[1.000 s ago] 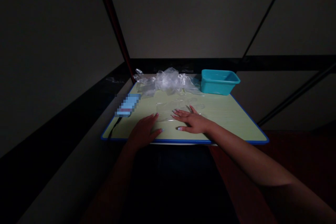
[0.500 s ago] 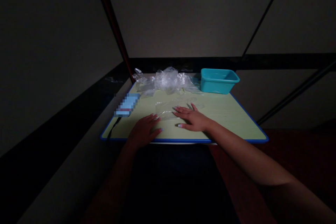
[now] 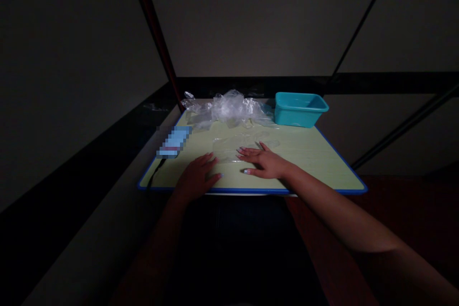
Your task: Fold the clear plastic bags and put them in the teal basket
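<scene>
A thin, clear disposable plastic glove (image 3: 229, 145) lies spread flat on the table, its finger-like lobes pointing right. My right hand (image 3: 263, 161) rests palm down over its near middle part, fingers stretched out and apart. At the glove's left end is my left hand (image 3: 197, 176), open, with its fingertips at the near corner and the thumb out to the right on the tabletop. Neither hand grips anything. Behind the glove, a crumpled heap of clear plastic (image 3: 231, 107) lies along the table's far edge.
The small table (image 3: 315, 167) has a pale yellow-green top and a blue rim. A turquoise plastic basket (image 3: 297, 117) stands at the far right corner. On the left lies a pixelated phone-like object (image 3: 174, 141) with a dark strap (image 3: 156, 172). Walls rise behind and to the left.
The glove's near edge, raised and creased before, lies flatter now. Both hands have stayed in nearly the same place.
</scene>
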Tool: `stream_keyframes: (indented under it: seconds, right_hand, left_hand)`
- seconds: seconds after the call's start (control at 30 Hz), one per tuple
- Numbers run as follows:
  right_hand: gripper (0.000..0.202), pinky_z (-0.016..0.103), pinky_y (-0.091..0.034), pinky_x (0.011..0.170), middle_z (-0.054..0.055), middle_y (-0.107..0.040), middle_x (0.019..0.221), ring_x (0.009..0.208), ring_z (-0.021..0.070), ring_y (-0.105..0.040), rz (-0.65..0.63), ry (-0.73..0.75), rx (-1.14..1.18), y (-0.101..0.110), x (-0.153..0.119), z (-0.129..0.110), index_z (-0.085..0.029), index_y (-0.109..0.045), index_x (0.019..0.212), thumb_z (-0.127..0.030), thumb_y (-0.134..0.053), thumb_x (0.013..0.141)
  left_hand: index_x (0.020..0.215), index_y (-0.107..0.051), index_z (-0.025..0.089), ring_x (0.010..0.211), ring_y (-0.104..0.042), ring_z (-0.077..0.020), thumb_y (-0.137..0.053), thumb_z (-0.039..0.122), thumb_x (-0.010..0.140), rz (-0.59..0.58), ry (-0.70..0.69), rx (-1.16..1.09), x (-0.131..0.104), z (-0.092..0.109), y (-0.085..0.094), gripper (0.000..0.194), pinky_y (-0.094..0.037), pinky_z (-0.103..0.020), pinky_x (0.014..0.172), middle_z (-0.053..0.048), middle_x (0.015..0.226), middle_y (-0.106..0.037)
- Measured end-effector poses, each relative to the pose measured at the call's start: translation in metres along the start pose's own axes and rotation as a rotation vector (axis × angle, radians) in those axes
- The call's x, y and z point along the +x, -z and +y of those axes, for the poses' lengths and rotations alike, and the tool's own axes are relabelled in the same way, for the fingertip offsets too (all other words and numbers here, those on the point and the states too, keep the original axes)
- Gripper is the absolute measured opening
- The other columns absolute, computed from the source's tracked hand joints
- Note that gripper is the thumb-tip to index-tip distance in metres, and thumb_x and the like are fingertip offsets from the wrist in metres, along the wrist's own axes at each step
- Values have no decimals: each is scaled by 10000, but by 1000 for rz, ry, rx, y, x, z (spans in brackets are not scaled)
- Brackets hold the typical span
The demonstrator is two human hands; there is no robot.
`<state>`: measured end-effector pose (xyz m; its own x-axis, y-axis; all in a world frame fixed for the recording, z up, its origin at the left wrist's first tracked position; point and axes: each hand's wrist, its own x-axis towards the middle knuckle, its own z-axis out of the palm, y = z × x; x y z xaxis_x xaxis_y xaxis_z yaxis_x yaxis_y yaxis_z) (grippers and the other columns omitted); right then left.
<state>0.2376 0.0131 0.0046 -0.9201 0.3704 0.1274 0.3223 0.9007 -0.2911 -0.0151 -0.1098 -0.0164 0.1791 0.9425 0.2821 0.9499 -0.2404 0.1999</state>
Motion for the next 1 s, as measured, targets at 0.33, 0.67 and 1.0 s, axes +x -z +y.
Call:
stream_keyframes:
  seconds: [0.33,0.67,1.0]
  right_hand:
    - [591,614,2,1040,93,-369,1425,1322,277,-300,11,11,-23,-1,0,-1,-287,-356,1380,-509,-482,847]
    - [626,615,-3,1041,94,-346,1439,1353,279,-219,-9,16,-38,-2,0,-2,-272,-303,1407,-506,-477,852]
    - [647,629,9,1030,103,-306,1454,1357,277,-209,-47,10,-39,-1,1,-5,-256,-262,1422,-509,-459,859]
  left_hand:
    - [1238,-530,148,1275,-403,-233,-394,528,867,-5,4,-5,0,-2,-3,548,-319,-433,1062,-104,1334,-504]
    - [1241,-524,116,1298,-368,-241,-394,508,872,-2,8,-18,1,-1,-3,554,-313,-424,1065,-125,1332,-501]
    - [1355,-373,141,1345,-276,-261,-423,454,869,-31,-36,63,5,35,2,581,-206,-506,1081,-138,1442,-343]
